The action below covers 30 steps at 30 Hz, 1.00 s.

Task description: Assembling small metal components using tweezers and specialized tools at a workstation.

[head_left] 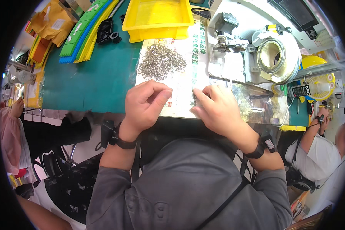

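At the near edge of the green table [88, 84], the left hand [142, 104] is being held curled above a pale printed sheet [182, 109], thumb drawn in against forefinger; whether a piece is being pinched there cannot be told. The right hand [218, 108] is being held opposite, loosely bent, thumb and forefinger parted, with nothing being shown between them. Just beyond the left hand, a pile of small metal pieces [161, 62] is being borne by the same sheet. Close handling of single pieces is judged to be the step in hand; for any further pick-up, a light fingertip pinch is being called for, as the pieces are being heaped closely and may catch on one another. Farther off, past the pile, a yellow bin [159, 32] is standing; to the right, a reel [285, 61] is being kept beside a small press [230, 44].
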Each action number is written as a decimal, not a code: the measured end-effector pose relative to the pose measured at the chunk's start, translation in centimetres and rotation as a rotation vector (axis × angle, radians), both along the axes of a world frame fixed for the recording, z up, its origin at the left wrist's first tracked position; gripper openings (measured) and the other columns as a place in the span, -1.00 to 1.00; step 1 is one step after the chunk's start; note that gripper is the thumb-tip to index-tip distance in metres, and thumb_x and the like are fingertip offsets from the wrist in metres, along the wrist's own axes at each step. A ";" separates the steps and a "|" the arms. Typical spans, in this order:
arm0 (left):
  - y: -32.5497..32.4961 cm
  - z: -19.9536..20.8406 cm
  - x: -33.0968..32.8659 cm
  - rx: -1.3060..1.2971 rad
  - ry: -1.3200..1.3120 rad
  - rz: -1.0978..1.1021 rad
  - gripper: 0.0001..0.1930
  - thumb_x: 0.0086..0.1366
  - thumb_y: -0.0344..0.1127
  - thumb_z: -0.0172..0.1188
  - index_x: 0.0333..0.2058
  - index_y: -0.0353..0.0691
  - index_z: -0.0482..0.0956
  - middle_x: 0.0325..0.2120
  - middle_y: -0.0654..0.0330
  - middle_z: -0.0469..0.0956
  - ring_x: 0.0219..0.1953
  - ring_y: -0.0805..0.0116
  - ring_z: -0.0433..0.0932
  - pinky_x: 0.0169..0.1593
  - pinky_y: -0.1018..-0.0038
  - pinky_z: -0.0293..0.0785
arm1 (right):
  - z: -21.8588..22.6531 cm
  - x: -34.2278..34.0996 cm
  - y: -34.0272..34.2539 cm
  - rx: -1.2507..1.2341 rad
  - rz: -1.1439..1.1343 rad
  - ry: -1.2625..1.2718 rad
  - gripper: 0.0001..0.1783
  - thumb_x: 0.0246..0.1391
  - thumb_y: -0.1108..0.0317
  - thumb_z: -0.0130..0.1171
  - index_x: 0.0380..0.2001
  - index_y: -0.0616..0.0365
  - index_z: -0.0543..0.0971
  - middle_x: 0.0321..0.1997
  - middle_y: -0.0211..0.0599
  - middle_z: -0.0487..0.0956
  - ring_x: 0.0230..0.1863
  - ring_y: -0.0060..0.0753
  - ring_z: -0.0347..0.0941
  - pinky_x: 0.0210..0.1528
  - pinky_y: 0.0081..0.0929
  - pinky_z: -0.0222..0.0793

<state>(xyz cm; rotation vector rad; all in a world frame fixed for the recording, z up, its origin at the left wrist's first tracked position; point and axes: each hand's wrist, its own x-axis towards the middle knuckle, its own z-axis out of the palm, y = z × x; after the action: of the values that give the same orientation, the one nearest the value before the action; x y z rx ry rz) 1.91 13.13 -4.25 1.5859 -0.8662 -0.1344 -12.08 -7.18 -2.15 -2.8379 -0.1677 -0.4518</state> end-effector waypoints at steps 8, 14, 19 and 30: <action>-0.5 1.4 -3.0 0.469 -0.739 -0.298 -0.33 0.08 -0.10 0.44 0.11 -0.34 0.51 0.08 0.01 0.54 0.14 0.02 0.52 0.18 0.15 0.43 | -0.6 -1.7 -1.2 0.064 0.002 -0.012 -0.54 -0.06 0.24 0.44 -0.07 0.12 0.57 -0.32 -0.29 0.48 -0.30 -0.15 0.45 -0.27 -0.22 0.31; -1.8 1.5 -1.3 0.503 -0.761 -0.230 -0.23 0.11 0.03 0.41 0.16 -0.40 0.45 0.12 -0.05 0.51 0.20 -0.04 0.46 0.29 0.12 0.34 | -0.8 -3.6 -1.9 0.076 0.023 -0.075 -0.53 -0.16 0.23 0.49 -0.13 0.09 0.59 -0.39 -0.34 0.44 -0.36 -0.19 0.41 -0.30 -0.25 0.29; -1.5 2.6 0.0 0.515 -0.735 -0.225 -0.31 0.13 -0.04 0.41 0.14 -0.37 0.48 0.09 -0.07 0.53 0.19 -0.07 0.47 0.26 0.14 0.38 | -1.5 -4.5 -2.5 0.070 0.064 -0.110 -0.58 -0.19 0.26 0.50 -0.20 0.05 0.61 -0.44 -0.39 0.42 -0.39 -0.26 0.38 -0.35 -0.26 0.23; -4.4 4.3 3.5 0.277 -0.703 -0.111 -0.73 0.21 -0.24 0.38 -0.15 -0.22 0.68 -0.22 0.06 0.68 -0.16 0.05 0.64 -0.08 0.29 0.56 | -2.2 -5.1 -3.1 0.061 0.176 -0.304 -0.78 -0.16 0.41 0.47 -0.41 0.05 0.62 -0.53 -0.42 0.38 -0.52 -0.31 0.31 -0.45 -0.33 0.11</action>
<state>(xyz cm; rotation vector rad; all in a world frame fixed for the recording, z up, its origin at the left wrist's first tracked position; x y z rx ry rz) 5.37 8.72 0.08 1.8733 -1.5312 0.2536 -17.16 -10.24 -4.34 -2.6497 -0.4491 -0.8301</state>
